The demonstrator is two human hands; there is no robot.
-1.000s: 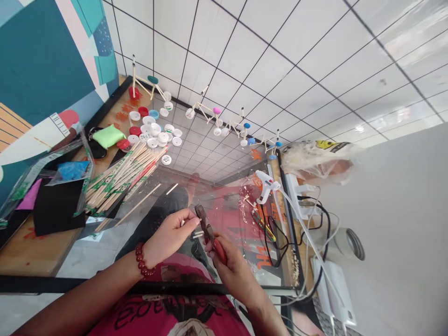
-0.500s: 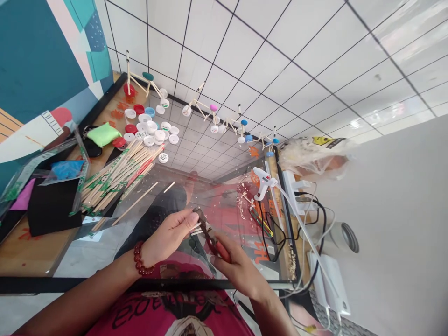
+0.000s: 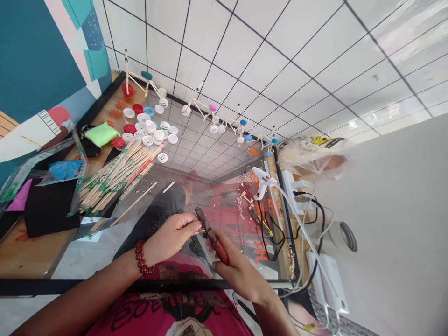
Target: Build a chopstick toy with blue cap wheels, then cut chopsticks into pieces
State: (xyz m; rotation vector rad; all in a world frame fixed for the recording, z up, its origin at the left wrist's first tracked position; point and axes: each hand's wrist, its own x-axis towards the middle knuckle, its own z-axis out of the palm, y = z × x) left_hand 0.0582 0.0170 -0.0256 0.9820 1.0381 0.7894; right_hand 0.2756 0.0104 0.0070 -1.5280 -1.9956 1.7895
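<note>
My right hand (image 3: 238,270) grips red-handled pliers (image 3: 212,234), whose dark jaws point up and left over the glass table (image 3: 105,242). Pinched in my left hand (image 3: 171,235) is a short piece of thin wooden stick (image 3: 202,229), held right at the plier jaws. A red bead bracelet (image 3: 142,259) sits on my left wrist. Both hands hover near the table's front edge, just above my red shirt.
A pile of wrapped chopsticks (image 3: 119,175) lies to the left, with bottle caps (image 3: 150,133) behind it. Stick-and-cap models (image 3: 210,114) line the tiled wall. A white glue gun (image 3: 262,182), cables and a power strip (image 3: 297,191) lie to the right. Black and coloured sheets (image 3: 49,205) are at far left.
My left hand has closed tighter on the stick piece and brought it against the plier jaws; the pliers have dropped slightly and their jaws look closed.
</note>
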